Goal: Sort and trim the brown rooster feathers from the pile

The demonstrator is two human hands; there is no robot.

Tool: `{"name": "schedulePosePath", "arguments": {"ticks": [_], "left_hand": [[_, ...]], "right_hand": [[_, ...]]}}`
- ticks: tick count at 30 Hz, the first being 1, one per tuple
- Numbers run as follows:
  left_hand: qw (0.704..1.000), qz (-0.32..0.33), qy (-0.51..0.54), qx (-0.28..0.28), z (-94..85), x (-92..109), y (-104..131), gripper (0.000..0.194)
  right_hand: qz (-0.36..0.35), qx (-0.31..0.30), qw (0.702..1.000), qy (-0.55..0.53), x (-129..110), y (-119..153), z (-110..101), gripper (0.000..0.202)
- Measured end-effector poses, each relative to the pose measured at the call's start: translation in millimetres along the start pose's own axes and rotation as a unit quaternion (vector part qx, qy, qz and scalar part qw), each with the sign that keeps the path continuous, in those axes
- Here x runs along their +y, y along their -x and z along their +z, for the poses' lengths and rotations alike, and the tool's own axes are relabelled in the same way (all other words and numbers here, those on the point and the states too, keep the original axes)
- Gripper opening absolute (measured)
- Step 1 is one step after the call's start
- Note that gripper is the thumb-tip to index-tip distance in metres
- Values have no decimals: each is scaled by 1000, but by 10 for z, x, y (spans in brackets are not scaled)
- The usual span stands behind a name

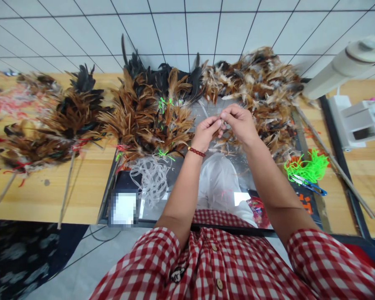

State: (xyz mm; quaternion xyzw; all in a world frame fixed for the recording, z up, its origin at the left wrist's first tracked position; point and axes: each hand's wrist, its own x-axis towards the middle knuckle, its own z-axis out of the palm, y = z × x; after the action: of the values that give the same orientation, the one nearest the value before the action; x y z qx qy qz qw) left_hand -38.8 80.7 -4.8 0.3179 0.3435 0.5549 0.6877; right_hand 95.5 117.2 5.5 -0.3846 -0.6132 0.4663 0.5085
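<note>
Over the middle of a glossy, reflective panel, my left hand and my right hand meet fingertip to fingertip. Both are closed in a pinch. What sits between the fingers is too small and blurred to name. A heap of brown feathers, with black ones at its back, lies left of my left hand, bits of green string among it. Another pile of brown and cream feathers spreads behind and to the right of my right hand. Clear plastic strips lie loosely coiled near my left forearm.
To the right are green string, blue-handled scissors, a long stick, a white bottle and a white device. Feather bundles on sticks lie on the wooden table at left. A tiled wall rises behind.
</note>
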Motion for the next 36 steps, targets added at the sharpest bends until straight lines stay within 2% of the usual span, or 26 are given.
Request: {"name": "schedulePosePath", "arguments": {"ticks": [4, 7, 9, 11, 14, 17, 19, 21, 23, 26, 28, 31, 36], "left_hand": [[999, 26, -30, 16, -6, -43, -39, 32], [992, 77, -71, 70, -31, -62, -71, 34], [986, 105, -63, 110, -54, -54, -86, 30], [981, 125, -35, 147, -73, -34, -95, 27], [972, 138, -4, 190, -84, -8, -106, 27], [968, 137, 5, 210, -80, -2, -117, 28], [968, 129, 10, 216, -81, -7, -127, 29], [968, 115, 16, 221, -88, -16, -139, 29], [969, 99, 22, 224, -98, -33, -151, 28], [972, 74, 28, 220, -108, -69, -169, 28], [975, 61, 31, 212, -114, -96, -179, 28], [978, 46, 38, 200, -126, -132, -189, 25], [982, 53, 34, 177, -130, -173, -186, 21]], "right_hand": [[-52, 25, 993, 106, 38, -8, 0, 55], [-69, 17, 986, 152, 87, -16, 2, 54], [-79, 18, 976, 202, 126, -13, -9, 49], [-89, 10, 953, 288, 165, -1, -40, 43], [-72, -34, 905, 417, 222, 25, -100, 34], [-53, -75, 872, 482, 279, 51, -130, 29], [-51, -79, 864, 495, 309, 57, -125, 25], [-46, -65, 870, 486, 322, 47, -112, 24], [-41, -38, 897, 438, 314, 18, -100, 25], [-22, 5, 959, 283, 269, -36, -72, 34], [-5, 15, 985, 174, 226, -55, -33, 41], [7, 20, 997, 80, 164, -46, 57, 48], [23, 38, 999, 22, 158, -7, 192, 56]]}}
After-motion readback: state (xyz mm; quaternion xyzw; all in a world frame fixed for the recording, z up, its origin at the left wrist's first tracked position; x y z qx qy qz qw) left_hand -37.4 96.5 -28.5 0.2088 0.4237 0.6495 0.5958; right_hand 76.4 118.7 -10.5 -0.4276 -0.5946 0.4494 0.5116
